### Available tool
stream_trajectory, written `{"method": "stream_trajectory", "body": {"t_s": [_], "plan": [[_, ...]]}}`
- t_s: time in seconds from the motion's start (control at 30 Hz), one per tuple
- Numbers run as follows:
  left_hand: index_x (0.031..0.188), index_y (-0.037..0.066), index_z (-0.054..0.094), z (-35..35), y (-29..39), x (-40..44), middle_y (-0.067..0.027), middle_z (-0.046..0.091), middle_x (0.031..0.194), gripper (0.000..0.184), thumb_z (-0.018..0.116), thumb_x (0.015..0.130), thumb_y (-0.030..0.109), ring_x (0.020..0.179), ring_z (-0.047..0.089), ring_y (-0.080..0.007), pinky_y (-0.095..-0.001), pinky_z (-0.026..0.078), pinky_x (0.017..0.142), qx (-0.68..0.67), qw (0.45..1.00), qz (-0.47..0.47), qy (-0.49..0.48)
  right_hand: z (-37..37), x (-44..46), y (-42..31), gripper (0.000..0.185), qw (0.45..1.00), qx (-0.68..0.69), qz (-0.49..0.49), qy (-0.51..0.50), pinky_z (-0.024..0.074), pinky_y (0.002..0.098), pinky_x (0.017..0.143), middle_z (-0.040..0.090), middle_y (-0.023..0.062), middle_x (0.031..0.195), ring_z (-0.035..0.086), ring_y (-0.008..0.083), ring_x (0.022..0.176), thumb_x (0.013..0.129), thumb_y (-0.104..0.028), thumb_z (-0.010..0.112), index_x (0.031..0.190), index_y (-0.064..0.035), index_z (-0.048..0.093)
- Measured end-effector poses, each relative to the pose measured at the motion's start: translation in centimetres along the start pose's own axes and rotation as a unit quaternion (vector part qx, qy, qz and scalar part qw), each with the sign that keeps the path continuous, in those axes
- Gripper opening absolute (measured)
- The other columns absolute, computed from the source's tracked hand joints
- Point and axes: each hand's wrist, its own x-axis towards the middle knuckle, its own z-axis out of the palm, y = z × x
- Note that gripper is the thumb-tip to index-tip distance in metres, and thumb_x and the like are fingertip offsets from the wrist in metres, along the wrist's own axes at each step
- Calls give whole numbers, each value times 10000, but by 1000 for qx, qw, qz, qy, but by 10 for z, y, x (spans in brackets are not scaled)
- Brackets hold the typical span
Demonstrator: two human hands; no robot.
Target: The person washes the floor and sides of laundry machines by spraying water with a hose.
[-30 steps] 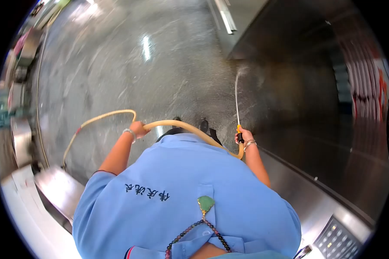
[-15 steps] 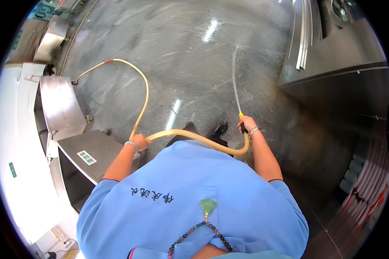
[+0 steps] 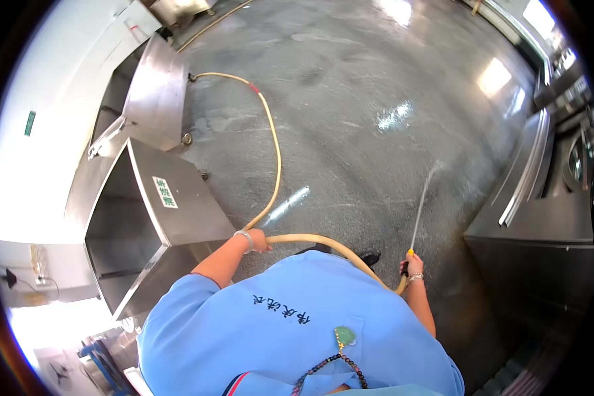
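Note:
A thick yellow hose [image 3: 276, 155] loops over the floor and passes through my left hand [image 3: 259, 240], whose fingers are wrapped round it. From there the hose bends across in front of my body to my right hand [image 3: 412, 265]. That hand is closed on a spray nozzle [image 3: 410, 252] with a yellow tip and a dark grip. A thin water jet [image 3: 420, 211] shoots forward from the tip and lands on the wet grey floor [image 3: 336, 132]. The nozzle's grip is partly covered by my fingers.
On the left stand a metal cart [image 3: 191, 191] with a green-lettered label and a second metal cart [image 3: 155, 92] on casters. A large steel machine [image 3: 534, 264] borders the right side. My dark shoe [image 3: 371, 258] shows beyond my shirt.
My view has turned, so the carts, machine and hose appear shifted. Both hands keep their hold on the hose and nozzle. The jet still runs, now slanting to the right.

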Motion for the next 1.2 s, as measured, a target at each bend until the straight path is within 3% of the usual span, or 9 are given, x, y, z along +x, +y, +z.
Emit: {"method": "stream_trajectory", "body": {"t_s": [0.2, 0.27, 0.4, 0.57, 0.7, 0.83, 1.03, 1.1, 1.2], "plan": [[721, 56, 653, 34, -55, -40, -99, 626, 741, 399, 590, 724, 450, 734, 589, -246, -347, 440, 699, -99, 994, -46, 20, 106, -14, -65, 192, 982, -94, -43, -159, 411, 288, 360, 507, 62, 550, 489, 149, 415, 811, -160, 541, 982, -74, 533], [754, 45, 652, 52, -70, -52, -115, 625, 755, 409, 590, 723, 448, 748, 588, -259, -352, 440, 708, -136, 988, -57, 36, 134, -11, -82, 297, 965, -131, -66, -218, 412, 288, 358, 511, 67, 564, 485, 153, 412, 815, -145, 532, 1102, -90, 480], [819, 23, 648, 83, -80, -82, -143, 623, 788, 438, 581, 727, 446, 773, 587, -284, -359, 443, 722, -206, 973, -81, 69, 179, -18, -108, 514, 970, -97, -105, -198, 413, 298, 352, 516, 75, 584, 490, 160, 421, 816, -131, 521, 1284, -148, 310], [831, 38, 655, 118, -74, -113, -134, 627, 793, 436, 546, 743, 451, 763, 593, -273, -366, 444, 727, -302, 946, -106, 57, 211, -10, -114, 448, 952, -152, -96, -248, 424, 289, 361, 521, 67, 586, 497, 148, 432, 814, -146, 516, 1237, -115, 372], [827, 65, 653, 159, -68, -107, -143, 623, 765, 372, 564, 737, 415, 741, 590, -291, -379, 448, 703, -338, 919, -128, 156, 228, -6, -116, 412, 934, -230, -61, -266, 414, 306, 364, 526, 77, 593, 483, 160, 415, 816, -159, 516, 1208, -126, 393], [807, 81, 651, 178, -50, -97, -143, 618, 750, 301, 573, 740, 364, 724, 586, -301, -384, 448, 687, -377, 890, -116, 227, 213, 4, -128, 270, 954, -130, -130, -235, 413, 300, 349, 514, 73, 576, 491, 169, 421, 816, -175, 515, 1062, -108, 426], [780, 91, 650, 170, -25, -73, -135, 614, 727, 289, 580, 740, 368, 712, 582, -298, -387, 446, 677, -315, 926, -69, 196, 167, 13, -135, 379, 934, -273, -24, -229, 425, 298, 380, 514, 67, 579, 496, 159, 438, 837, -252, 501, 1185, -135, 407], [763, 94, 646, 159, -11, -70, -131, 612, 727, 274, 581, 740, 360, 709, 578, -300, -391, 445, 673, -303, 934, -47, 186, 160, 13, -128, 410, 855, -402, 64, -322, 423, 289, 383, 522, 64, 582, 491, 150, 437, 846, -262, 488, 1228, -145, 394], [743, 90, 637, 145, 5, -71, -127, 610, 727, 249, 582, 740, 333, 707, 574, -300, -391, 444, 667, -301, 935, -29, 185, 162, -3, -128, 438, 845, -377, 93, -368, 414, 268, 387, 516, 48, 585, 490, 134, 447, 843, -282, 497, 1248, -166, 382]]}}
